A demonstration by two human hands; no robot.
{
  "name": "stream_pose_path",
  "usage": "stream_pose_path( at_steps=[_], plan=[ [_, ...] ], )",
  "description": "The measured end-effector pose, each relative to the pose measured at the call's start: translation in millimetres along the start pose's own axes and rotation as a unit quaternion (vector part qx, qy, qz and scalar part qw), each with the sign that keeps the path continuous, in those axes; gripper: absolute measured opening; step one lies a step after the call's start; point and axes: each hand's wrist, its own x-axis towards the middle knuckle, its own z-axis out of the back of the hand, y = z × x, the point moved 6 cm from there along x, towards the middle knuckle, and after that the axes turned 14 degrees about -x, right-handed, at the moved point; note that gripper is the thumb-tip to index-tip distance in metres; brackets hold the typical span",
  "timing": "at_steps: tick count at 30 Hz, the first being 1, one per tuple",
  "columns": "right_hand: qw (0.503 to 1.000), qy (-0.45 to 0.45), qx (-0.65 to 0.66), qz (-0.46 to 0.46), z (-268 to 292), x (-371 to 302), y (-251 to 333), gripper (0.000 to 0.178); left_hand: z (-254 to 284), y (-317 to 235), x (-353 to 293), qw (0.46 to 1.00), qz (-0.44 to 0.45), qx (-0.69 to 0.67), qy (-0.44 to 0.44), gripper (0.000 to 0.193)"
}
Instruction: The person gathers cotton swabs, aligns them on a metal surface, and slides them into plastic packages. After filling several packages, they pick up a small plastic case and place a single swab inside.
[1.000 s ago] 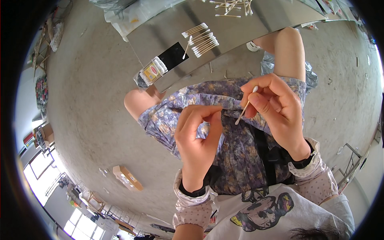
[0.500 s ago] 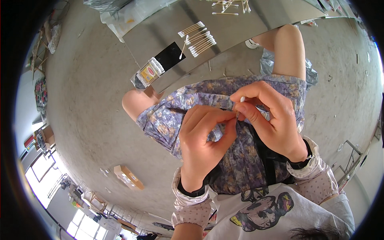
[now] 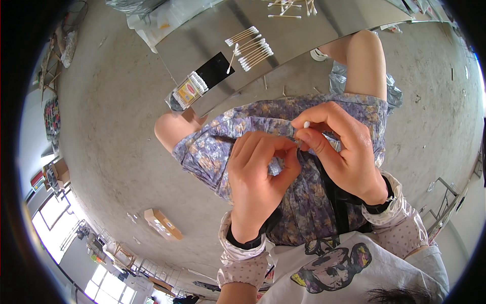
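Note:
Above my lap, my right hand (image 3: 347,152) pinches a cotton swab (image 3: 307,124) between thumb and forefinger; one white tip sticks up past the fingers. Close against those fingertips, my left hand (image 3: 255,175) is closed in a pinch of thumb and forefinger. Whatever it grips is hidden. On the metal table ahead lie several loose cotton swabs (image 3: 254,54) in rough rows, one of them crosswise. To their left, a clear pack of cotton swabs (image 3: 188,92) with a yellow and red label rests at the table edge beside a flat black rectangle (image 3: 217,68).
The metal table (image 3: 314,38) ends just beyond my knees. Farther back on it lies another scatter of swabs (image 3: 289,7), with clear plastic sheeting (image 3: 152,30) at the left. A grey plastic bag (image 3: 394,93) is by my right leg. A cardboard box (image 3: 162,224) sits on the floor at left.
My left fingers have curled in slightly, and the thin strip seen beneath the fingertips is now hard to make out. My right hand has barely moved.

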Motion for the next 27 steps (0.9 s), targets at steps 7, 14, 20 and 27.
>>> stream_pose_path(
  at_steps=[7, 14, 20, 27],
  plan=[
    [0.998, 0.006, 0.060, -0.036, -3.4, -1.5, -2.4, 0.012, -0.4, 4.6, -3.6, 0.999, 0.026, -0.027, -0.011, 0.016],
    [0.995, 0.016, 0.078, -0.057, -4.9, -2.2, -5.1, 0.010, -1.6, 6.4, -7.9, 0.996, 0.041, -0.079, -0.032, 0.014],
    [0.990, 0.007, 0.110, -0.088, -1.5, -4.3, -11.2, 0.011, 14.9, 15.1, -10.2, 0.989, 0.058, -0.087, -0.105, 0.017],
    [0.979, 0.010, 0.171, -0.113, 5.5, -4.2, -16.7, 0.012, 11.9, 28.2, -3.4, 0.996, 0.071, 0.046, -0.014, 0.012]
  ],
)
